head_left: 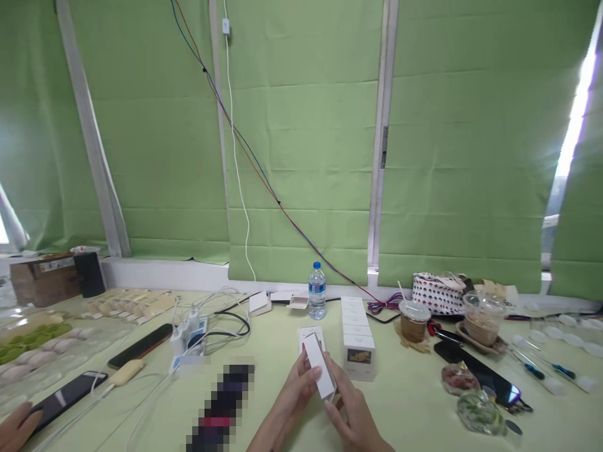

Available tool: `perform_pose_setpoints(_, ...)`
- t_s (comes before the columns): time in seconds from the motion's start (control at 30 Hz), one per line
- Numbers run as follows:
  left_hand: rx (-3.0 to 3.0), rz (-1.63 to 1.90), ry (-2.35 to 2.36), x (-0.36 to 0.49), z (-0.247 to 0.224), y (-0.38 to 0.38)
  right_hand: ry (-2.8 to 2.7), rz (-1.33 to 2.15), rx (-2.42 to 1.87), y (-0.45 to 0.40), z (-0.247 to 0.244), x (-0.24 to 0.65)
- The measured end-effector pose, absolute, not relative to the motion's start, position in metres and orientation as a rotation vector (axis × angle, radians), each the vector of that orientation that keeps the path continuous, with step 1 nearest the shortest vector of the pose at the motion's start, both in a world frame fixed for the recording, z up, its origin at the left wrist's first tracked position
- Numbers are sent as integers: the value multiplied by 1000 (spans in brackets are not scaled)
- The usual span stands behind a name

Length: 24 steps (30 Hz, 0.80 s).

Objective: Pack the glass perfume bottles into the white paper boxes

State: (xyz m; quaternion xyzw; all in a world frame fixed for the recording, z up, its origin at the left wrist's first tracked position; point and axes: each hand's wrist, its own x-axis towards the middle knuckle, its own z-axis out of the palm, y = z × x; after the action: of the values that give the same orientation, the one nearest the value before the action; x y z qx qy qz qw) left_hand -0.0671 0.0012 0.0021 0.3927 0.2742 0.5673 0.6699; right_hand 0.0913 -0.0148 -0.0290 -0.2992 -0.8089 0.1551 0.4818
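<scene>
White card: the slim white rectangular box [316, 361] looks thin-walled to me; too hard a squeeze could crease it, and a loose pinch could let it slip.
Clear bottle: the blue-capped plastic water bottle [317, 301] stands beyond the held box; a forward shove against the flat white carton [306, 333] in front of the bottle could, I'd guess, tip it.
Carton row: the row of small white boxes [355, 323], to the bottle's right and nearer the person, could be knocked askew by a sideways elbow or wrist.
Held box: between the two hands, tilted, on the person's side of the bottle.
Left hand: this hand [298, 384] grips the box's left side, thumb across its face.
Right hand: this one [352, 408] grasps its right side and near end.
</scene>
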Motion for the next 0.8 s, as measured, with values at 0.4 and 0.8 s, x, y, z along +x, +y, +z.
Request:
perform_pose_setpoints(0.4, 833, 1260, 615, -69, 6, -4, -2032, 303, -663, -3, -44, 88)
perform_pose_setpoints(0.8, 823, 1291, 612, -67, 3, -4, -1980, 419, -711, -5, -43, 87)
